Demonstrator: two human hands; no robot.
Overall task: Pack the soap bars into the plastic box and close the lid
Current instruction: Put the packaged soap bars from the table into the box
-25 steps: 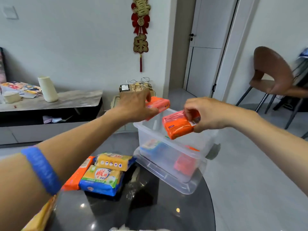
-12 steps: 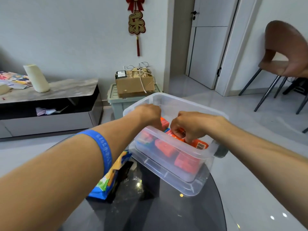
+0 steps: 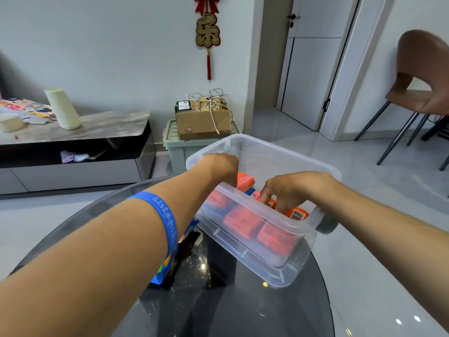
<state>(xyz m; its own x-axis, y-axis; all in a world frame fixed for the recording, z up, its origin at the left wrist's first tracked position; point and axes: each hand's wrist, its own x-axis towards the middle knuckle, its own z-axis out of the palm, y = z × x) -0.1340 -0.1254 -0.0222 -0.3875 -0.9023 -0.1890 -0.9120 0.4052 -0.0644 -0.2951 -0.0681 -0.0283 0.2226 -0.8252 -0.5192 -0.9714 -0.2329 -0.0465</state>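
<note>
- Nearest to us, we are reaching our left forearm, with its blue wristband (image 3: pixel 162 216), over a soap bar in a blue wrapper (image 3: pixel 167 265) that is lying on the dark glass table (image 3: pixel 218 307). It is still unpacked, and dragging the arm back low could be what sweeps it off the table.
- Just beyond, the plastic box (image 3: pixel 272 242) is sitting in its upturned lid (image 3: pixel 281 279) close to the table's right edge. Pushing down or sideways too hard could be sliding box and lid toward that edge.
- Our right hand (image 3: pixel 295 188) is inside the box, fingers curled down and pressing on an orange soap bar (image 3: pixel 295 214) by the near wall. Whether it is gripping or only pushing, we cannot tell. That bar is sitting high on the orange bars (image 3: pixel 243 224) beneath; left proud of the rim, it could be stopping the lid from closing.
- Farther in, our left hand (image 3: pixel 218 166) is clenched downward at the left wall beside another orange bar (image 3: pixel 245 182). We cannot tell what it is holding. That bar is lying tilted and could be jamming crooked.
</note>
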